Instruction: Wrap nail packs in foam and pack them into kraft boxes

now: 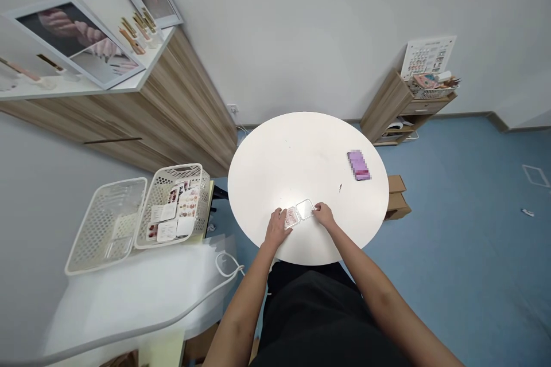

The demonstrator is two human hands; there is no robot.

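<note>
A small clear hinged plastic case (291,217) lies unfolded on the white round table (297,160), close to its front edge. Small pinkish pieces show in its left half, too small to make out. My left hand (278,229) grips that half by its left side, thumb at the front and fingers at the back. The case's lid (305,210) is laid open to the right and looks bare. At the lid's right edge, my right hand (323,215) pinches the rim between thumb and fingers.
A blurred purple item (359,165) rests at the table's right. Leftward, a white perforated basket (200,183) holds several packets and cards, beside a second basket (103,189). A white cable (189,311) crosses the side table. Cardboard boxes (396,203) stand on the floor at right.
</note>
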